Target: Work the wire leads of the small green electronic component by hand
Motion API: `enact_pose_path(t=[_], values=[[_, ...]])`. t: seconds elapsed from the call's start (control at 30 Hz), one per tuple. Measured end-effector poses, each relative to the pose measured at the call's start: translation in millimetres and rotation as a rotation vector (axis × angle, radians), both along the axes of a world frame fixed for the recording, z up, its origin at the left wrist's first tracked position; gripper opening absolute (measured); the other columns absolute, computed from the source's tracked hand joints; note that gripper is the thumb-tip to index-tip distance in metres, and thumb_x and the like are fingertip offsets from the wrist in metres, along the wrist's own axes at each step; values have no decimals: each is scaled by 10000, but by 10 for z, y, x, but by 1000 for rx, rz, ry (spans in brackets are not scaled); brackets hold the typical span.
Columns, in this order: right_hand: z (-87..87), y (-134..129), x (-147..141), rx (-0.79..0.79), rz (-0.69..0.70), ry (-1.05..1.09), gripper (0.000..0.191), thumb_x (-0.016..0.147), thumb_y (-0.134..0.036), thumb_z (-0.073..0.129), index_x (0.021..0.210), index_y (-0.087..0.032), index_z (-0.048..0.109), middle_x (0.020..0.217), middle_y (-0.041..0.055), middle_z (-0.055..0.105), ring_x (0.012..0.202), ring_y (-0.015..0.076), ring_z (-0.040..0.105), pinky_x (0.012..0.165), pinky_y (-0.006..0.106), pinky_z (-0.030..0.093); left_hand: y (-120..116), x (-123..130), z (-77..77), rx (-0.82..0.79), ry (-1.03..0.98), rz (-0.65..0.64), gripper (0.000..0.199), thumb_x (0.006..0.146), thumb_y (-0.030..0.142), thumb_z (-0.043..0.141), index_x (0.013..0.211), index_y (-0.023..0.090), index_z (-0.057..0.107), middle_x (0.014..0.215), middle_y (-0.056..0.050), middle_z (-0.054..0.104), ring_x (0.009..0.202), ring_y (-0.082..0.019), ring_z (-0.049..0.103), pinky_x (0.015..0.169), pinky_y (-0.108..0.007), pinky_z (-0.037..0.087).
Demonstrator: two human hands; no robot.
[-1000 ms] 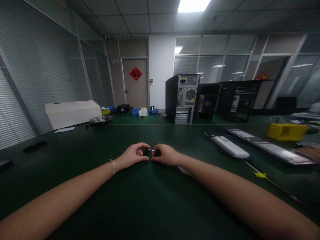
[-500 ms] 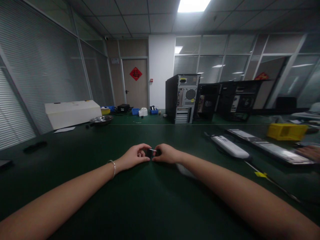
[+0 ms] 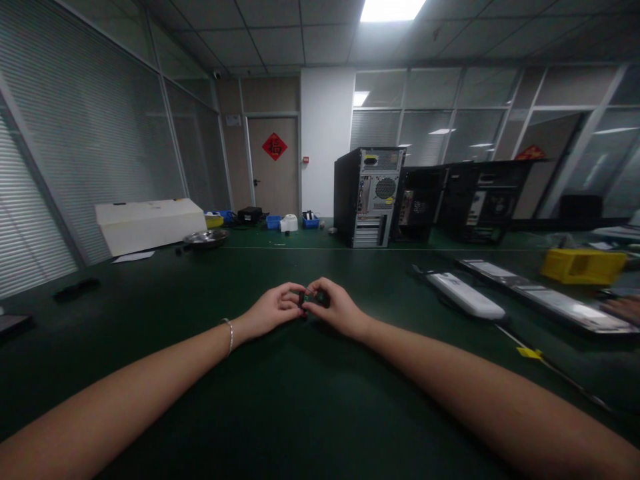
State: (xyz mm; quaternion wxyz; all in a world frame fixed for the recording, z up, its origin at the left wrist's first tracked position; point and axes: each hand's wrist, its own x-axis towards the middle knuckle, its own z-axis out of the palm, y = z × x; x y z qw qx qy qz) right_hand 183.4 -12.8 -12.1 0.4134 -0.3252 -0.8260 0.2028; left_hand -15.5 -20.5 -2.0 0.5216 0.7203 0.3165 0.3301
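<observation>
Near the middle of the green table (image 3: 300, 387), my left hand (image 3: 275, 305) is closed on a small dark object (image 3: 302, 300), with a bracelet on that wrist. My right hand (image 3: 334, 307) meets it from the right, thumb and forefinger pinched at the same spot. What the right fingers grip is too small and dark to make out. The fingertips of both hands nearly touch around the small object.
Black computer cases (image 3: 370, 200) stand at the back right. A white power strip-like device (image 3: 467, 295), a long metallic panel (image 3: 550, 297) and a yellow bin (image 3: 583, 265) lie right. A metal bowl (image 3: 205, 239) and white box (image 3: 150, 227) are back left. Another person's hand (image 3: 623, 308) shows at the right edge.
My right hand has risen slightly and turned, its fingertips now higher against the small object. The pale shape under my right wrist is no longer seen. The whole view has shifted a little.
</observation>
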Motion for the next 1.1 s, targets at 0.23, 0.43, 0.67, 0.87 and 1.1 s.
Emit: enact_pose_path(t=[0.23,0.43,0.67,0.87,1.1], values=[[4,-37,5,-7,13,0,227,755,-263,642,942,-177,545,890,20,558,820,151,531,721,264,424,-43,25,20,7,-21,-7,427,752,178,636,1151,173,485,951,-59,623,908,-189,616,831,-360,472],[5,-43,8,14,-17,-17,231,755,-264,643,946,-181,542,898,22,558,817,151,528,714,267,421,-46,17,27,45,5,15,414,755,175,622,1146,181,486,931,-34,593,854,-158,601,783,-324,479],[10,-50,8,61,-37,-39,224,758,-249,638,950,-184,541,907,23,558,820,151,524,716,267,415,-51,13,25,110,32,56,400,752,169,614,1135,178,497,896,-19,568,773,-124,573,736,-295,475],[3,-46,9,70,-16,-41,214,766,-253,637,941,-183,537,890,18,547,803,146,519,695,257,414,-67,19,33,94,24,44,399,743,158,617,1126,181,506,912,-24,572,787,-131,579,746,-305,478],[-4,-43,9,99,-31,-60,213,767,-255,643,940,-190,536,899,18,545,814,150,519,708,265,415,-57,12,32,52,-18,38,406,732,171,648,1117,169,520,963,-50,596,871,-169,595,813,-347,474]])
